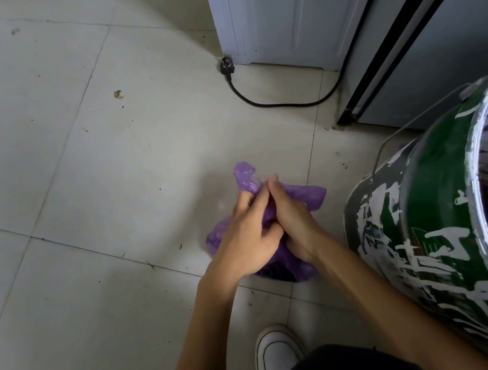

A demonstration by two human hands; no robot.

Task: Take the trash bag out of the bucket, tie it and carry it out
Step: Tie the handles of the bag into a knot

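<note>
A purple plastic trash bag point(312, 196) rests on the tiled floor, just left of the bucket. Its top is gathered into two loose ends that stick up between my hands. My left hand point(248, 240) grips the left end of the bag, and my right hand point(296, 223) grips the right end; the two hands press together over the bag's neck. The bucket point(427, 222) is a green metal pail smeared with white paint, with a wire handle, standing at the right. Its inside is dark and mostly out of frame.
A black power plug and cord point(229, 70) lie on the floor ahead, next to a white appliance point(269, 10). A grey cabinet with a dark edge point(434, 35) stands at the upper right. My white shoe point(275, 360) is at the bottom.
</note>
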